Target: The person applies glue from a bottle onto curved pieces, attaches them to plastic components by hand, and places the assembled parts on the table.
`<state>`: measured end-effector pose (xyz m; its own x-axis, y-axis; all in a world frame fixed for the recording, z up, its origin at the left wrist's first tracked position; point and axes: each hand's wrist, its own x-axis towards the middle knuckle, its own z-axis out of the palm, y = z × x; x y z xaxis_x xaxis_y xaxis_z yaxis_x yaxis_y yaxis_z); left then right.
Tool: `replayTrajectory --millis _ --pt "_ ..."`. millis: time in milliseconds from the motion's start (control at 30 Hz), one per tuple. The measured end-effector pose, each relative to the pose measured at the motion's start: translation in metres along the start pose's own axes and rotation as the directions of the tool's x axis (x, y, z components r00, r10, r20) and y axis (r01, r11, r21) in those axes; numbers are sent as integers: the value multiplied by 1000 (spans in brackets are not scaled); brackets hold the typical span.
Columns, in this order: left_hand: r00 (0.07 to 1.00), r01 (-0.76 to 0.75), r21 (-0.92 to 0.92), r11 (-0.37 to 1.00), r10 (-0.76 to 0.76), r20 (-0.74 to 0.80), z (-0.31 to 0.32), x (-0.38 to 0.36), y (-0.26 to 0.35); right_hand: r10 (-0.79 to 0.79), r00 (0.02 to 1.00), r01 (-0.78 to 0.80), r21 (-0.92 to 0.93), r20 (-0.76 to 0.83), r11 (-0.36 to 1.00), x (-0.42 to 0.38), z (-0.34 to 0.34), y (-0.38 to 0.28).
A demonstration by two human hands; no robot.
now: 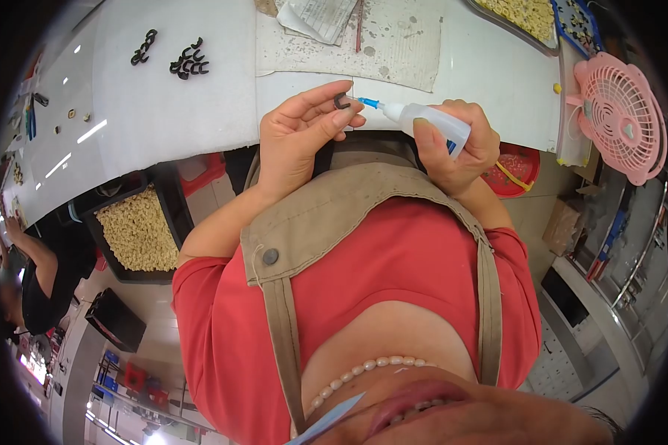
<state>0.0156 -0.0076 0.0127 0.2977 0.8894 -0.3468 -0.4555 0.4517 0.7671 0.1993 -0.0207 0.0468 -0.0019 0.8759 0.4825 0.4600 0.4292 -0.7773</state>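
Between the thumb and fingers of my left hand is a small dark curved piece, shaped like a C. My right hand wraps around a white squeeze bottle tipped on its side. The bottle's blue needle tip points left, with its end right at the curved piece. Farther left on the white table lie two groups of similar dark curved pieces, one larger pile and one smaller row.
A stained cardboard sheet with papers covers the table's back middle. Trays of small pale pieces stand at the back right and below left. A pink fan sits at the right edge. Another person's arm shows far left.
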Motion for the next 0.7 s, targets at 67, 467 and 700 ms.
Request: replayTrajectory --millis 67,467,700 --pt "1000 3 4 1000 -3 -1 -1 0 0 -4 1000 5 -19 9 1000 0 1 -1" --pt "1000 9 9 1000 -9 8 0 0 0 -13 999 14 -32 48 999 2 3 -2" --pt "1000 28 27 999 -28 -10 2 0 0 -2 1000 3 -43 23 999 1 2 -1"
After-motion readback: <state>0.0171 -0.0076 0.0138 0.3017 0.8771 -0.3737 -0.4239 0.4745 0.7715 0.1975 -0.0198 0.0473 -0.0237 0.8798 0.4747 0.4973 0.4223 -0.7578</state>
